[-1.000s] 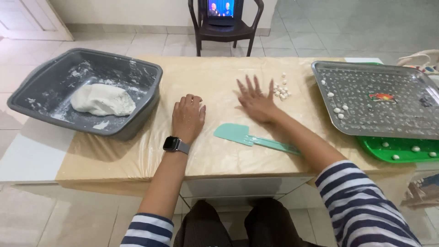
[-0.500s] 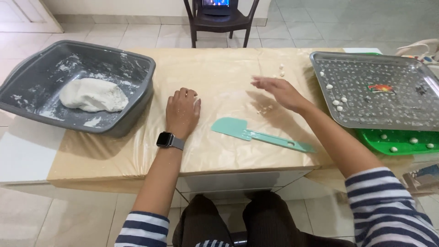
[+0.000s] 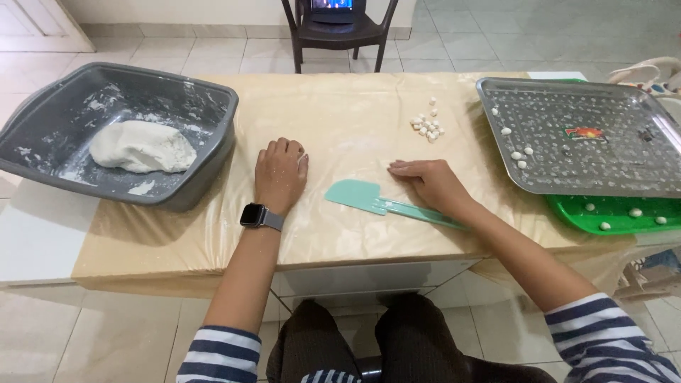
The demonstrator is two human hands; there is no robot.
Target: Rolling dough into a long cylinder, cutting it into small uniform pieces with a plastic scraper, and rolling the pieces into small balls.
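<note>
My left hand [image 3: 279, 174] rests on the plastic-covered table [image 3: 340, 120], fingers curled loosely, with a small white dough bit at its thumb side. A smartwatch is on that wrist. My right hand [image 3: 427, 181] lies flat on the table, fingers together pointing left, just above the teal spatula [image 3: 369, 199]. A small heap of white dough balls [image 3: 427, 125] sits farther back on the table. A lump of white dough [image 3: 142, 147] lies in the grey tub [image 3: 206, 163] at the left.
A perforated metal tray [image 3: 589, 142] with a few dough balls stands at the right, over a green tray [image 3: 617, 216] holding more balls. A dark chair [image 3: 337, 28] stands beyond the table. My knees are under the front edge.
My right hand has drawn back from near the dough balls toward me and now lies flat by the spatula. My left hand stayed put.
</note>
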